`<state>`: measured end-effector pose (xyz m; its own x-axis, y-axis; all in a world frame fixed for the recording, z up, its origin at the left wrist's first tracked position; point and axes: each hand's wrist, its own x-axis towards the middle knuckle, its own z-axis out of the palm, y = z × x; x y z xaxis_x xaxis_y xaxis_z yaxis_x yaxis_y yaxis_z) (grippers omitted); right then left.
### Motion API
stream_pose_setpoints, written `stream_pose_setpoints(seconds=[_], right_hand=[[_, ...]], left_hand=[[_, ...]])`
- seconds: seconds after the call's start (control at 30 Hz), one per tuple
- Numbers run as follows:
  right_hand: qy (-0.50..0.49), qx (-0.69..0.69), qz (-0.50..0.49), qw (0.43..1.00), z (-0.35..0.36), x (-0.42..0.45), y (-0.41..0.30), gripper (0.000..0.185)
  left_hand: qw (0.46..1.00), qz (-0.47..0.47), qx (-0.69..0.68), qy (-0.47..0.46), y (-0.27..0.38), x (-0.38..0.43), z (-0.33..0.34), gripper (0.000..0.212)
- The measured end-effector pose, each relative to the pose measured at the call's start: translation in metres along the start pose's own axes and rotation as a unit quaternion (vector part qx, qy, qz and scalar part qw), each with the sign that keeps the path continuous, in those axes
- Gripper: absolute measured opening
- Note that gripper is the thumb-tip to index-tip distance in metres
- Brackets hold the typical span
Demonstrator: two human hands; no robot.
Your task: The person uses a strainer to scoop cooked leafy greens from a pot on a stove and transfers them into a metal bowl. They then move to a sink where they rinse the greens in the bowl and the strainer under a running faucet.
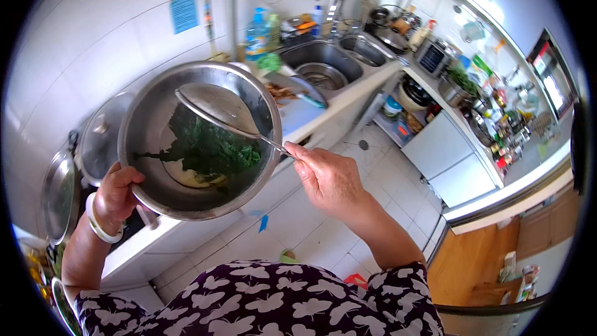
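My left hand [116,191] grips the near left rim of a wide stainless steel basin [144,135], thumb over the edge. Wilted dark green leaves [210,149] lie in the basin's bottom, in what looks like some liquid. In my right hand [329,175] is the thin handle of a fine-mesh strainer [224,107]. The strainer's bowl hangs over the far part of the basin, above the leaves, and hides some of them. Its mesh looks bare, though its inside is hard to make out.
Behind the basin, a knife [308,93] lies by brown scraps on the counter. A double sink [322,56] holds a metal bowl [322,76]. Lidded pans [107,126] stand at left. A crowded counter [489,107] runs along the right, above white cabinets [447,154].
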<state>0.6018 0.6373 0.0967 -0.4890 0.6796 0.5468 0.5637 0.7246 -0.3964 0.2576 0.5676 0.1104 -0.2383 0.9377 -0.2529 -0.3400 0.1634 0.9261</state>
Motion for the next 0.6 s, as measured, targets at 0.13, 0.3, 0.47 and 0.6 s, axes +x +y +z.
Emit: stream_pose_setpoints(seconds=[0.13, 0.3, 0.47, 0.6], right_hand=[[0.016, -0.033, 0.079, 0.996, -0.059, -0.037, 0.072, 0.024], [0.03, -0.049, 0.167, 0.984, -0.083, -0.053, 0.154, 0.024], [0.059, -0.056, 0.158, 0.984, -0.08, -0.036, 0.244, 0.025], [0.012, -0.05, 0.164, 0.985, -0.075, 0.0, 0.318, 0.03]], left_hand=[[0.982, -0.084, 0.03, -0.165, -0.027, 0.053, 0.094, 0.03], [0.974, -0.114, 0.091, -0.173, -0.063, 0.133, 0.193, 0.03], [0.969, -0.125, 0.122, -0.177, -0.081, 0.218, 0.256, 0.03], [0.967, -0.109, 0.157, -0.167, -0.101, 0.282, 0.298, 0.03]])
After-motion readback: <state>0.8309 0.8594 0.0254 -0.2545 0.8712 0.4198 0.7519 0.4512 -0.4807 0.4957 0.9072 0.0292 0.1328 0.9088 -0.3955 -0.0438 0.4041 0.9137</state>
